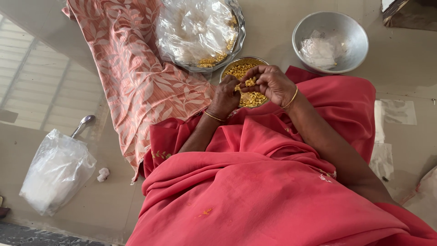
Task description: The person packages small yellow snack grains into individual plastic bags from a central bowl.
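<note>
Golden beads, small and clustered, are pinched between the fingertips of both hands just above a small steel bowl that is filled with more of the same golden pieces. The left hand is closed around the near end of the cluster, and the right hand is curled over it from the other side, thumb and fingers pressed onto the beads; whether a thread is held as well cannot be told. A gold bangle is worn on each wrist.

Behind the small bowl, a scalloped steel plate is covered by crumpled clear plastic, with a few golden pieces showing at its near rim. A larger steel bowl to the right holds only a scrap of plastic. A peach leaf-patterned cloth is spread on the floor beside the red garment. A white plastic bag and a spoon lie well apart to the left.

Judged from the heaped small bowl and the small cluster in hand, much material appears left to be handled.
</note>
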